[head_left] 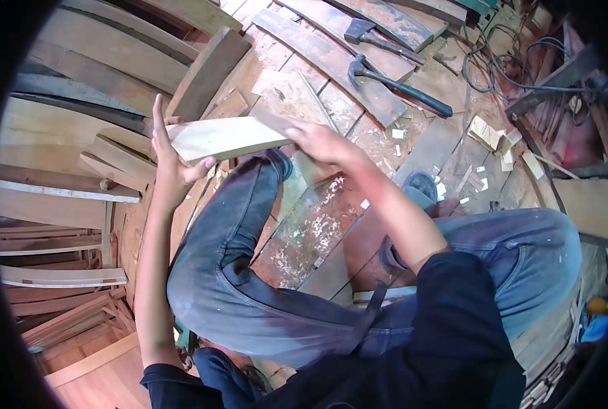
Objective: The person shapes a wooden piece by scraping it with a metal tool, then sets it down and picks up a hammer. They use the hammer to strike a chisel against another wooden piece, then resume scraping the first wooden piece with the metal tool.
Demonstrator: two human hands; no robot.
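Observation:
A pale wooden board [225,138] is held up in front of my bent knee, spanning both hands. My left hand [171,160] grips its left end, thumb on the near edge and one finger pointing up past the far side. At the right end, my right hand [314,141] has its fingers closed on the board's corner; part of those fingers is hidden. Beyond the board, a claw hammer [403,88] with a dark handle lies on the floor planks. Farther off is a hatchet [382,41].
Stacked curved boards [79,123] fill the left side. A long plank [324,61] lies beyond the hammer. Wood offcuts [495,142] and chips litter the floor at right, near a coiled black cable [488,61]. A wooden frame [93,341] stands at lower left.

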